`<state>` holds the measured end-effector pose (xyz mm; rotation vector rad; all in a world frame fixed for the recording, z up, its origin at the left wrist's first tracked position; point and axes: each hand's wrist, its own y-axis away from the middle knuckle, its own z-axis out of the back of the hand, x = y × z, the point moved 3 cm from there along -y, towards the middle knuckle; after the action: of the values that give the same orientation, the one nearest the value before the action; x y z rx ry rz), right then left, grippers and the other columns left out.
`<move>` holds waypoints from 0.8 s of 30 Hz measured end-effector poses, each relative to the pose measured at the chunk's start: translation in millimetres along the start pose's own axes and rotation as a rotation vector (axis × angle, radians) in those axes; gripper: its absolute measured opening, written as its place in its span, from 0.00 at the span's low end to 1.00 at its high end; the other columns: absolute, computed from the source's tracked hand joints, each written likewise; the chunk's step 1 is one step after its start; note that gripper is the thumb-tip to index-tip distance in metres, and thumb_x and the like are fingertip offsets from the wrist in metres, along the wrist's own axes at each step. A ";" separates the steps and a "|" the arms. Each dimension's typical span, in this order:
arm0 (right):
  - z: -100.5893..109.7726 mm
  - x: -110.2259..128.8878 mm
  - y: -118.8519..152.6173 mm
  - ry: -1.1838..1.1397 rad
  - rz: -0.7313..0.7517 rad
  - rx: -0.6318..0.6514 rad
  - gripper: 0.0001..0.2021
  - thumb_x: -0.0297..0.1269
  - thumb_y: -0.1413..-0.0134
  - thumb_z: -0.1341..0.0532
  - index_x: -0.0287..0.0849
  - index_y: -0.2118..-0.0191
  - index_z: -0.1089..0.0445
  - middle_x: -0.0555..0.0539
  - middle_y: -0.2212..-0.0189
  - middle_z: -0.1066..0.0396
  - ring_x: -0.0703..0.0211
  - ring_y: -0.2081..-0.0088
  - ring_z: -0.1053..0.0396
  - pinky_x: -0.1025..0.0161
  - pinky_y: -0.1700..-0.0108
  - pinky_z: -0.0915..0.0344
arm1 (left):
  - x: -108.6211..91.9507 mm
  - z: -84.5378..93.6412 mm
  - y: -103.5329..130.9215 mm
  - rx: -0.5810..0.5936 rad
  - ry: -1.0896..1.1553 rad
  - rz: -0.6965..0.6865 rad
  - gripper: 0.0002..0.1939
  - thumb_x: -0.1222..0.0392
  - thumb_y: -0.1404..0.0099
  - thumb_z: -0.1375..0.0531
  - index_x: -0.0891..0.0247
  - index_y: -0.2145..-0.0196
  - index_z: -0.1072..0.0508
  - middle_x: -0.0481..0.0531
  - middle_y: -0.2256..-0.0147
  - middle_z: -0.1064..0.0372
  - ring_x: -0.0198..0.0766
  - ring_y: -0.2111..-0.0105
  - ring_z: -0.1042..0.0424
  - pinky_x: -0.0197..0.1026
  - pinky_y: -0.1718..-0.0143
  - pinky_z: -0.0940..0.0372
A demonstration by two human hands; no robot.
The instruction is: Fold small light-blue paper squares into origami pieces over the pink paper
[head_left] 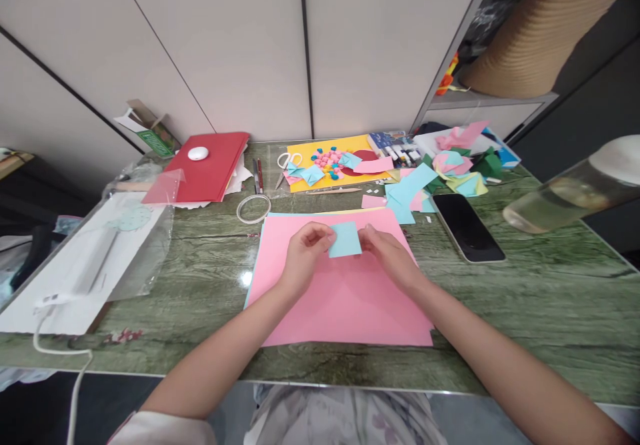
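Note:
A small light-blue square of paper [345, 239] is held up between my two hands. My left hand [307, 248] pinches its left edge between thumb and fingers. At the right edge, the thumb and fingers of my right hand [385, 248] close on the paper. Beneath both hands lies a stack of large coloured sheets with a pink sheet [345, 311] on top. Blue and yellowish edges of other sheets peek out from under it.
Behind the stack are a tape roll [253, 209], white scissors [289, 160], a yellow sheet [300, 149] with folded paper pieces and small pink balls, and light-blue scraps [407, 191]. A phone [467, 227] and a bottle [565, 191] stand right; a red folder [213, 165] lies left.

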<state>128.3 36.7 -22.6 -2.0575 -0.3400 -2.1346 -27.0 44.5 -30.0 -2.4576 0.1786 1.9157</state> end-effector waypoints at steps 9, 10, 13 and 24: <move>-6.6 8.5 3.2 0.126 0.096 0.051 0.15 0.44 0.41 0.53 0.42 0.73 0.39 0.50 0.74 0.39 0.61 0.68 0.39 0.64 0.61 0.42 | 6.0 -1.0 -0.5 0.019 0.240 0.097 0.11 0.62 0.48 0.37 0.64 0.65 0.26 0.50 0.69 0.29 0.34 0.68 0.32 0.39 0.64 0.39; -7.3 8.6 3.4 0.139 0.099 0.055 0.15 0.44 0.41 0.53 0.42 0.72 0.39 0.50 0.73 0.39 0.61 0.68 0.38 0.63 0.61 0.42 | 5.3 -1.6 -0.1 0.019 0.259 0.112 0.11 0.62 0.48 0.37 0.65 0.65 0.25 0.51 0.69 0.29 0.34 0.68 0.32 0.39 0.64 0.39; -8.8 7.1 3.9 0.152 0.101 0.066 0.14 0.44 0.40 0.54 0.42 0.70 0.38 0.50 0.73 0.38 0.60 0.67 0.38 0.62 0.61 0.42 | 4.0 -2.9 0.4 0.010 0.298 0.161 0.11 0.62 0.49 0.37 0.66 0.65 0.25 0.52 0.69 0.29 0.35 0.69 0.32 0.40 0.64 0.39; -3.3 11.2 5.3 0.190 0.212 -0.024 0.17 0.31 0.47 0.46 0.50 0.51 0.41 0.47 0.61 0.36 0.59 0.63 0.35 0.59 0.60 0.37 | 2.7 -2.6 0.1 0.049 0.283 0.231 0.20 0.63 0.53 0.34 0.62 0.59 0.27 0.48 0.72 0.30 0.31 0.72 0.32 0.36 0.68 0.40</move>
<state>126.0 31.2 -11.2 -1.7914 -0.0680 -2.1880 -23.9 44.0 -32.0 -2.7690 0.5285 1.5980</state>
